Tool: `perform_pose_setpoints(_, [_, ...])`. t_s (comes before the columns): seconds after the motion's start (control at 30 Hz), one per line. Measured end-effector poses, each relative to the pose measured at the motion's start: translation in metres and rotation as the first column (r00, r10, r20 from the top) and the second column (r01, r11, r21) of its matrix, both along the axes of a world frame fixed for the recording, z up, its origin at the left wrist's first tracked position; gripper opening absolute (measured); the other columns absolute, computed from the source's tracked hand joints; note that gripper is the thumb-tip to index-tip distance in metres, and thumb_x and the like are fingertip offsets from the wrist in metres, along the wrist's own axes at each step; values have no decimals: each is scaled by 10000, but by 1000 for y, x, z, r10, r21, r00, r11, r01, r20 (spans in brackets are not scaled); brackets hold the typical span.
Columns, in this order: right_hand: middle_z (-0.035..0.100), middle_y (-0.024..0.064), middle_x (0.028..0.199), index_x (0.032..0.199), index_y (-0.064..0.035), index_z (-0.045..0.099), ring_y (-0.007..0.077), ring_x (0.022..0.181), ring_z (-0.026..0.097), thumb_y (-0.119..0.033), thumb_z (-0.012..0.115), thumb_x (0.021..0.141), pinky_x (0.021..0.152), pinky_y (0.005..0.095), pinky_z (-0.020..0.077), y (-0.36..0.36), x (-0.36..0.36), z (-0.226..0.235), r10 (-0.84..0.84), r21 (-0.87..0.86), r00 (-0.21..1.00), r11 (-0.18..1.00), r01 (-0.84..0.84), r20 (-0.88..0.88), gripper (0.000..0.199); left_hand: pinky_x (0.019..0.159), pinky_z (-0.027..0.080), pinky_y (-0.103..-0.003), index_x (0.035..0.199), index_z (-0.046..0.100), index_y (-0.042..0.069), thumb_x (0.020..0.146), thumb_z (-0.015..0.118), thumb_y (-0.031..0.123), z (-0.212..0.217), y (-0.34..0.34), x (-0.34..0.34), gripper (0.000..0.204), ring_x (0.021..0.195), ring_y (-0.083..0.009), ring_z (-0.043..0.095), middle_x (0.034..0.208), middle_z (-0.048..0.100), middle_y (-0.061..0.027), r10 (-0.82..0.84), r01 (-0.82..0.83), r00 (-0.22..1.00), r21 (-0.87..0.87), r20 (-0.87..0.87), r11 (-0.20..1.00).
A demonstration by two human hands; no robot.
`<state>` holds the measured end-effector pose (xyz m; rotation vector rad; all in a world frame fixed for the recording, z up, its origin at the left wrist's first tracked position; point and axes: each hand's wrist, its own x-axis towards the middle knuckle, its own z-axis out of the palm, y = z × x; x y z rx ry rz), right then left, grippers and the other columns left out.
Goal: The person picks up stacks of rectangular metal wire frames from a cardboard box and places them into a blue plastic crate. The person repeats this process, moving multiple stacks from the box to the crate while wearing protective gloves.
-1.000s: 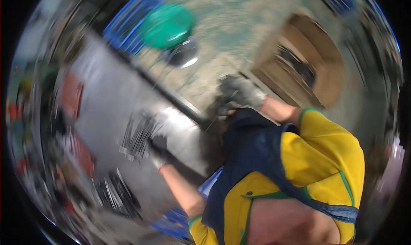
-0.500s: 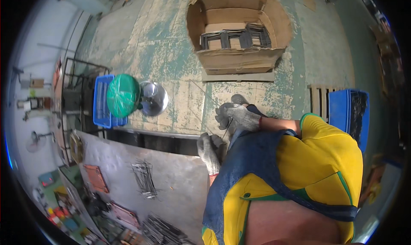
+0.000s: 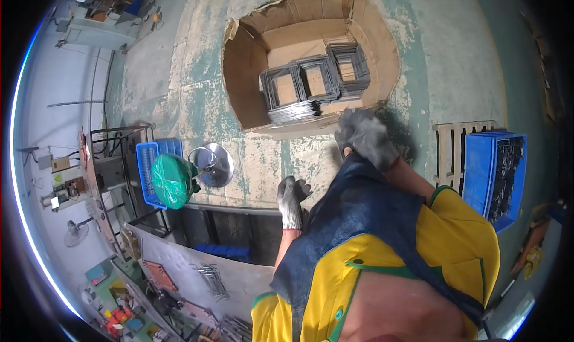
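Observation:
My left hand, in a pale grey knit glove, hangs above the floor just past the table edge. Its thumb stands apart from the fingers, and nothing shows in it. My right hand, in a darker grey-palmed glove, is at the near wall of a large cardboard box. Motion blurs its fingers, so whether it holds anything is not clear. Inside the box stand several bundles of dark rectangular wire frames, with a shinier bundle at the near left.
A metal table at the lower left bears loose wire frames. Left of me are a round stool, a green plastic-wrapped seat and a blue crate. At right, a blue bin of dark pieces stands by a wooden pallet.
My right hand has moved away from the left, forward to the box. The thin dark wire between my hands no longer shows there. My view has shifted, so the box interior shows more fully.

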<state>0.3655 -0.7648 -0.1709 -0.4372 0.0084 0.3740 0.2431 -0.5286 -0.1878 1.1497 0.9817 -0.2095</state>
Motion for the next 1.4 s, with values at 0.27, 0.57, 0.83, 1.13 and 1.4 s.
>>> perform_pose_setpoints(0.27, [592,93,990,1076,15,542,196,915,591,-141,547,872,787,317,496,-81,144,2,-286,-550,944,821,155,-161,258,634,531,-446,1108,482,24,881,529,243,-24,-24,90,319,742,-322,617,882,604,-189,-115,103,992,-181,-56,978])
perform_pose_setpoints(0.57, [612,83,893,1027,7,561,169,816,600,-159,510,903,736,296,502,-100,193,-51,-392,-731,916,649,211,-84,213,557,542,-362,1005,541,32,868,580,252,-63,-17,145,262,614,-249,624,795,626,-149,-108,105,993,76,41,992])
perform_pose_setpoints(0.83, [619,93,842,1002,-18,577,219,756,609,-149,501,903,729,379,515,-98,219,-102,-417,-551,845,814,182,-336,180,713,471,-321,1070,564,-22,890,524,169,-96,28,219,265,761,-198,594,862,627,-110,-501,268,865,835,11,481])
perform_pose_setpoints(1.13, [625,105,896,989,-6,579,219,746,610,-87,497,895,661,336,524,27,259,-235,-373,-607,758,794,-37,-535,148,628,472,-385,991,610,24,842,542,146,-148,104,222,204,683,-297,593,786,628,-140,-753,389,604,921,-260,-6])
perform_pose_setpoints(1.4, [603,89,981,1037,-29,525,179,805,599,-118,501,895,670,295,495,145,283,-411,-395,-500,608,866,-4,-689,169,602,451,-402,853,613,27,796,501,85,-149,100,249,138,704,-343,586,771,612,-175,-763,477,595,875,-252,83])
